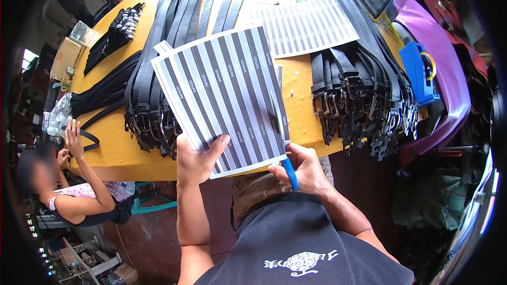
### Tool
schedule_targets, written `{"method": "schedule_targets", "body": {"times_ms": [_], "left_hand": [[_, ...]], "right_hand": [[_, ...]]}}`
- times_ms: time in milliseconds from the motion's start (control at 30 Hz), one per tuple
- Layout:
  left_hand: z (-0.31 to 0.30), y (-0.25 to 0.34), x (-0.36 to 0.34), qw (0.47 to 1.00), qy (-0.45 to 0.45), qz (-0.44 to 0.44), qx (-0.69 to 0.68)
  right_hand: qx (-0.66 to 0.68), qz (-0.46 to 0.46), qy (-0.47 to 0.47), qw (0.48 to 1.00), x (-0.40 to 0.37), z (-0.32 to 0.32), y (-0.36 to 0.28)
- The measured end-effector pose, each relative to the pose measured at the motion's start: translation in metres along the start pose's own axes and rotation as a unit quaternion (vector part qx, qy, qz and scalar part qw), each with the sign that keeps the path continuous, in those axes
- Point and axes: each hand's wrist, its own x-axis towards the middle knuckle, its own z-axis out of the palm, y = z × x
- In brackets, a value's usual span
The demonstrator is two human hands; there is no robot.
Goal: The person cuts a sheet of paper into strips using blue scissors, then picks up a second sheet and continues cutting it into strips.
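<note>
My left hand grips the lower left edge of a striped sheet of labels, thumb on top. Dark bands printed with "GENUINE" alternate with pale ones across it, and its left edge shows more than one layer. In my right hand are scissors with blue handles, my fingers closed around them. Their blades run up along the sheet's right side, where a narrow dark strip stands apart from the rest. Both hands are in front of the table's near edge.
Black belts with buckles lie in a left bundle and a right bundle on the yellow table. Another label sheet rests across the belts. A blue case stands at right. A seated person works at left.
</note>
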Motion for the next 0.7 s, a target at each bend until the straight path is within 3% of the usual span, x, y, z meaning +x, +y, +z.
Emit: {"method": "schedule_targets", "body": {"times_ms": [700], "left_hand": [[0.0014,-0.0052,0.0016,1.0,0.002,-0.002,-0.01]], "right_hand": [[-0.001,0.024,0.003,1.0,0.0036,-0.0016,0.0063]]}}
